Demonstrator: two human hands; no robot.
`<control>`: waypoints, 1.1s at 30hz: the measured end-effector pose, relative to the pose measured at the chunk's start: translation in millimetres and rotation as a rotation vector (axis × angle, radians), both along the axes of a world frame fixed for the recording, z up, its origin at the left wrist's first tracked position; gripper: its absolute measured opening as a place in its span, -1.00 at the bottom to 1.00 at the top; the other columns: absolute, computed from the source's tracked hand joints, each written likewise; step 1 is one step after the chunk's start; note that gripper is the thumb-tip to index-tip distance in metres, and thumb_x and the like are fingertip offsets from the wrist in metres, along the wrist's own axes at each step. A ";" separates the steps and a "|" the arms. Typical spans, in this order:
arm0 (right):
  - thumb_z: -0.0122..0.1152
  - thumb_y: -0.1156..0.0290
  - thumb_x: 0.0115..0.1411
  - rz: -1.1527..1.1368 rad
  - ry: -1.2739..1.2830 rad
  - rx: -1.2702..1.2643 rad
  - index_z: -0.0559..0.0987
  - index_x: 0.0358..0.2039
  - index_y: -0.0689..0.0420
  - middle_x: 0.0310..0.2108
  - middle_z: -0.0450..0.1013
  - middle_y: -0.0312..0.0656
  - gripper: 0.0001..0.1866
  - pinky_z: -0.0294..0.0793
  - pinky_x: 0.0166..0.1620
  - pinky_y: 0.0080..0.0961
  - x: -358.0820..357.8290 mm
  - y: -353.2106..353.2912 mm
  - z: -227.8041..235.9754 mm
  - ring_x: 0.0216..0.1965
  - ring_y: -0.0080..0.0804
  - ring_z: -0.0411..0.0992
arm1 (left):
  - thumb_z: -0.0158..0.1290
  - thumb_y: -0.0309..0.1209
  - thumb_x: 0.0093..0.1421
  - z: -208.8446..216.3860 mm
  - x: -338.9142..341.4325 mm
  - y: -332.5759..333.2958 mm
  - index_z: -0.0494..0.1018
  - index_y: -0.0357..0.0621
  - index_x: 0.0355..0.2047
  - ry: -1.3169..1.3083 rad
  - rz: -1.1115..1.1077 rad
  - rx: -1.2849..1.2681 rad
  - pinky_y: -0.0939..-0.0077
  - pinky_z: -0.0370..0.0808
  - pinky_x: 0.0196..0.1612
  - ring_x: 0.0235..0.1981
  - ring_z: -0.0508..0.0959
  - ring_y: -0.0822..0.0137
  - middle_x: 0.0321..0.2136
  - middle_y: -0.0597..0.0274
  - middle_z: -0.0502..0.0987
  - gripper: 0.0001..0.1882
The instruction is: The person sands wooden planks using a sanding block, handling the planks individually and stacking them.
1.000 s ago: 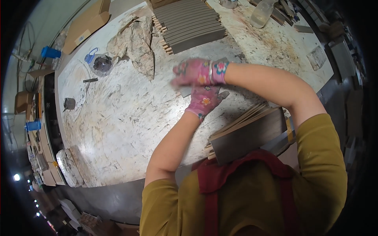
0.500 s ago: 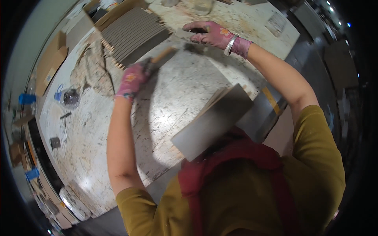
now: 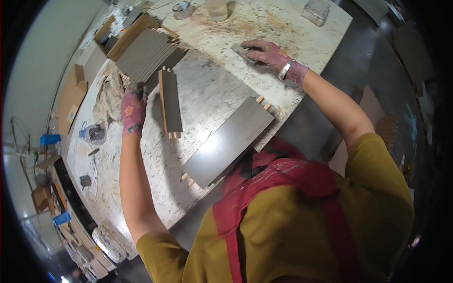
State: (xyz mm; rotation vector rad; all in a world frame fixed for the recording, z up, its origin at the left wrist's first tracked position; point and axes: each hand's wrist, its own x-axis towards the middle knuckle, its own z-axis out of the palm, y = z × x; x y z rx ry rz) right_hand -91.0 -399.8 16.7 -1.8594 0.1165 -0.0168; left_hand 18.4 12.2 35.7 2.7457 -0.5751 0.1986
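My left hand (image 3: 134,111), in a pink flowered glove with darkened fingertips, is at the near end of a stack of narrow grey slats (image 3: 150,54). Its fingers are partly hidden there, so I cannot tell whether they grip a slat. A loose grey slat (image 3: 173,101) with wooden dowels at both ends lies just right of that hand. My right hand (image 3: 270,54), in a matching glove with a silver band at the wrist, is closed on a small flat grey block (image 3: 241,51) over the table. In front of my body rests a wide grey panel (image 3: 229,141) with dowels at its ends.
The stained white table (image 3: 198,61) carries a crumpled cloth (image 3: 109,101) and a clear plastic bottle (image 3: 94,133) on the left. Behind the stack is an open cardboard box (image 3: 134,34). At the far side are a tape roll (image 3: 182,10) and a clear container (image 3: 217,10).
My left hand has let go of the narrow slat, which now lies on the table, and moved left to the stack. The wide panel now looks flatter. My right hand still holds the block.
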 end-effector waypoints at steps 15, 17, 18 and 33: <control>0.28 0.17 0.16 0.014 0.111 0.179 0.53 0.07 0.15 -0.32 0.52 -0.33 -0.49 0.40 -0.32 -0.66 -57.4 -4.8 -32.3 -0.38 -0.65 0.40 | 0.29 -0.27 0.01 -59.0 -47.0 -10.0 0.09 -0.02 0.35 0.350 0.185 -0.070 0.27 0.44 0.07 0.03 0.48 0.06 0.06 -0.10 0.42 -0.08; 0.28 0.17 0.16 -0.028 0.126 0.194 0.53 0.07 0.14 -0.33 0.52 -0.34 -0.50 0.40 -0.34 -0.66 -59.6 -9.2 -30.9 -0.40 -0.65 0.39 | 0.24 -0.53 0.07 -33.5 -51.9 -22.0 0.15 -0.11 0.32 0.581 0.061 -0.593 0.51 0.44 0.04 0.03 0.46 0.31 0.09 0.03 0.43 -0.19; 0.27 0.16 0.17 -0.072 0.128 0.209 0.53 0.08 0.13 -0.34 0.51 -0.35 -0.50 0.39 -0.37 -0.67 -67.2 -14.6 -30.1 -0.42 -0.66 0.38 | 0.18 -0.56 0.12 -6.7 -60.1 -29.7 0.17 -0.12 0.31 0.477 -0.085 -0.540 0.47 0.46 0.01 -0.01 0.48 0.32 0.08 0.04 0.43 -0.26; 0.26 0.26 0.20 0.004 0.120 0.307 0.48 0.10 0.18 -0.16 0.52 -0.27 -0.51 0.46 -0.19 -0.58 -59.9 3.3 -26.3 -0.23 -0.54 0.44 | 0.30 -0.21 -0.09 108.1 -216.8 -99.3 0.15 -0.10 0.31 0.350 -0.406 0.117 0.15 0.45 0.03 0.00 0.47 -0.10 0.08 -0.19 0.35 -0.05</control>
